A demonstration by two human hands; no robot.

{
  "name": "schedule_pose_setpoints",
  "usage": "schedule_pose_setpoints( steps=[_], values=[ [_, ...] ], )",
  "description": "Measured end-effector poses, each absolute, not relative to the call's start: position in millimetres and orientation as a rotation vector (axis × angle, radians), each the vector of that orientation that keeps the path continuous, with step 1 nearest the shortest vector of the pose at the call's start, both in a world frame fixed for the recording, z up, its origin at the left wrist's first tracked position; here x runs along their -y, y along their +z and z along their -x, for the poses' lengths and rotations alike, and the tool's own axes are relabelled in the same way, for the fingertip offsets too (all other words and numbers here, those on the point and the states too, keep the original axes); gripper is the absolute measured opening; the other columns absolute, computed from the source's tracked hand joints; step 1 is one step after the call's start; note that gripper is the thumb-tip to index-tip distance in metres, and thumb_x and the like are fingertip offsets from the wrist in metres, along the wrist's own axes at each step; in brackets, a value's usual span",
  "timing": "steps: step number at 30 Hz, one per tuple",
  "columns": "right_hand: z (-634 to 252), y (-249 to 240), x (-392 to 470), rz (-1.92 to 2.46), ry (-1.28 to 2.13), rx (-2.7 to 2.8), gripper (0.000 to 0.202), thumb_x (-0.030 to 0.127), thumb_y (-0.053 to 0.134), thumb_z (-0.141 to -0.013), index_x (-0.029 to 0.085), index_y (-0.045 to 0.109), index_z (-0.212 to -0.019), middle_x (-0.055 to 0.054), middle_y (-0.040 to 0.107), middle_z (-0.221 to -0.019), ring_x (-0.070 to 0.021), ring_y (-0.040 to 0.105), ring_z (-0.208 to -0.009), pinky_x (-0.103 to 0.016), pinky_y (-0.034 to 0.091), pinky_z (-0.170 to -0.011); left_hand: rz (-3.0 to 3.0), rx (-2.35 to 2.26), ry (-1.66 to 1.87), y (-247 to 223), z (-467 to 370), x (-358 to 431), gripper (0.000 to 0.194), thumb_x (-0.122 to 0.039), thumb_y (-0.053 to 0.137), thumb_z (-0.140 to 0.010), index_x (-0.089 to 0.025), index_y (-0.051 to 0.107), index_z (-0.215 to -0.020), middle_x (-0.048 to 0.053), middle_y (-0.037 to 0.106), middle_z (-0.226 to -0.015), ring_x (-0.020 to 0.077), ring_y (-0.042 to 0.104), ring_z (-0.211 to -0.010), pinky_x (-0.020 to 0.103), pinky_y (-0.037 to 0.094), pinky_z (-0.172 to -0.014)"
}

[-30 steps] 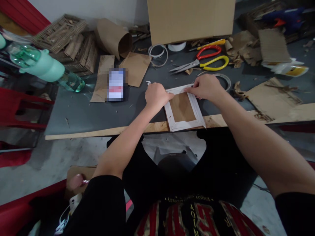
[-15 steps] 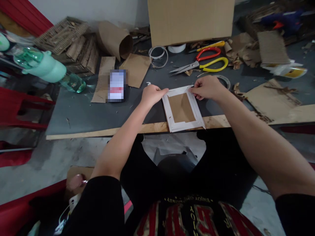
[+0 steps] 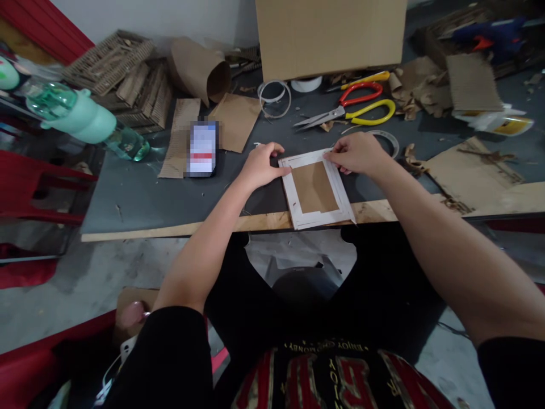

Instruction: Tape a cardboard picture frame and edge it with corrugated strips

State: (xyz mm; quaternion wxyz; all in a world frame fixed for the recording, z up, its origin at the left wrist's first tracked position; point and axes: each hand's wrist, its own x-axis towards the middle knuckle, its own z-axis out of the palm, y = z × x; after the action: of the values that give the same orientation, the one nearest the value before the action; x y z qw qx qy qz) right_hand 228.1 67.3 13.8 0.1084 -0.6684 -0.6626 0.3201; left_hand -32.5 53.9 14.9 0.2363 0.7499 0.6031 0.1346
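Observation:
A rectangular frame (image 3: 304, 217) with white strips around a brown cardboard middle lies at the table's front edge, overhanging it slightly. My left hand (image 3: 259, 166) is at its upper left corner, thumb laid on the left border and index finger bent apart from the thumb. On the other side my right hand (image 3: 355, 152) pinches the upper right corner between thumb and fingers. The fingertips beneath that edge are partly hidden. Beyond the frame lie scissors (image 3: 323, 117) with one red and one yellow handle.
A phone (image 3: 202, 149) and cardboard pieces (image 3: 240, 122) lie to the left, near a green bottle (image 3: 80, 116). Behind stands a large cardboard sheet (image 3: 332, 37). Tape rings (image 3: 275, 99), a glue bottle (image 3: 496, 121) and cardboard scraps (image 3: 468, 170) surround the work area.
My left thumb has slid down the frame's left border and the index finger has lifted away from it. My right hand keeps its place at the corner, and the frame has barely moved.

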Motion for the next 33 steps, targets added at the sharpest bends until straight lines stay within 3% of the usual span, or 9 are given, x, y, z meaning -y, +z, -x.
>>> schedule_pose_setpoints(
  steps=[3,6,8,10,12,14,18,27,33],
  values=[
    [-227.0,15.1,-64.6,1.942,0.895,1.968,0.017,0.031,0.071,-0.095,0.023,0.069,-0.080,-0.004,0.070,-0.066,-0.0236,0.071,-0.060,-0.043,0.061,-0.080,-2.368,-1.384,0.250,17.9,39.1,-49.6,0.063,-0.026,0.081,-0.091,-0.026,0.067,-0.152,0.012,0.053,-0.174,0.0344,0.052,-0.158,0.051,0.042,-0.132],
    [-225.0,17.0,-61.5,1.857,0.809,1.993,0.009,0.031,0.073,-0.093,0.022,0.075,-0.093,-0.006,0.077,-0.077,-0.0261,0.075,-0.072,-0.042,0.060,-0.083,-2.457,-1.138,-0.040,27.5,37.6,-38.1,0.081,-0.035,0.088,-0.089,-0.030,0.056,-0.164,0.008,0.035,-0.185,0.0360,0.035,-0.171,0.052,0.034,-0.137],
    [-223.9,18.3,-59.3,1.791,0.715,2.032,0.014,0.031,0.073,-0.091,0.022,0.077,-0.100,-0.008,0.081,-0.089,-0.0291,0.078,-0.088,-0.043,0.059,-0.089,-2.455,-1.165,-0.177,36.8,31.7,-26.9,0.106,-0.045,0.098,-0.080,-0.026,0.047,-0.171,0.012,0.033,-0.185,0.0380,0.034,-0.171,0.051,0.035,-0.137],
    [-223.4,19.4,-57.1,1.781,0.627,2.055,0.020,0.032,0.074,-0.090,0.022,0.078,-0.107,-0.010,0.083,-0.099,-0.0318,0.078,-0.101,-0.045,0.058,-0.095,-2.478,-1.309,-0.225,47.2,22.3,-14.3,0.111,-0.053,0.100,-0.076,-0.022,0.049,-0.169,0.015,0.040,-0.181,0.0399,0.043,-0.166,0.051,0.042,-0.132],
    [-223.7,20.2,-55.0,1.835,0.556,2.059,0.024,0.032,0.073,-0.090,0.022,0.078,-0.111,-0.012,0.083,-0.104,-0.0346,0.077,-0.108,-0.048,0.058,-0.097,-2.507,-1.486,-0.263,57.1,10.7,-1.7,0.099,-0.062,0.096,-0.080,-0.017,0.060,-0.161,0.020,0.059,-0.167,0.0414,0.062,-0.149,0.050,0.051,-0.121],
    [-224.9,20.4,-53.6,1.878,0.523,2.069,0.022,0.032,0.072,-0.092,0.022,0.079,-0.110,-0.013,0.083,-0.106,-0.0364,0.077,-0.111,-0.049,0.058,-0.097,-2.486,-1.657,-0.362,65.2,-1.3,10.4,0.077,-0.070,0.085,-0.088,-0.013,0.077,-0.139,0.021,0.081,-0.135,0.0403,0.078,-0.120,0.048,0.055,-0.105],
    [-228.1,19.6,-53.9,1.779,0.514,2.140,0.019,0.030,0.067,-0.093,0.025,0.079,-0.106,-0.011,0.083,-0.107,-0.0338,0.077,-0.106,-0.049,0.058,-0.096,-2.362,-1.783,-0.518,73.1,-19.5,32.3,0.055,-0.065,0.065,-0.105,-0.014,0.087,-0.097,0.017,0.083,-0.088,0.0342,0.080,-0.088,0.040,0.049,-0.082],
    [-229.1,41.1,-46.5,1.981,0.279,2.128,0.032,0.019,0.059,-0.099,0.022,0.078,-0.125,-0.016,0.077,-0.139,-0.0376,0.070,-0.132,-0.050,0.055,-0.109,-2.226,-1.883,-0.466,78.1,-27.9,51.4,0.045,-0.049,0.059,-0.112,-0.013,0.086,-0.107,0.018,0.082,-0.093,0.0320,0.079,-0.088,0.039,0.048,-0.078],
    [-239.3,56.5,-43.4,2.318,0.238,2.076,0.044,0.009,0.060,-0.093,0.017,0.079,-0.131,-0.025,0.074,-0.140,-0.0443,0.069,-0.132,-0.056,0.053,-0.105,-2.081,-2.072,-0.419,79.3,16.5,18.0,0.023,-0.038,0.090,-0.087,-0.020,0.089,-0.101,0.016,0.084,-0.095,0.0353,0.079,-0.086,0.042,0.058,-0.069]
  ],
)
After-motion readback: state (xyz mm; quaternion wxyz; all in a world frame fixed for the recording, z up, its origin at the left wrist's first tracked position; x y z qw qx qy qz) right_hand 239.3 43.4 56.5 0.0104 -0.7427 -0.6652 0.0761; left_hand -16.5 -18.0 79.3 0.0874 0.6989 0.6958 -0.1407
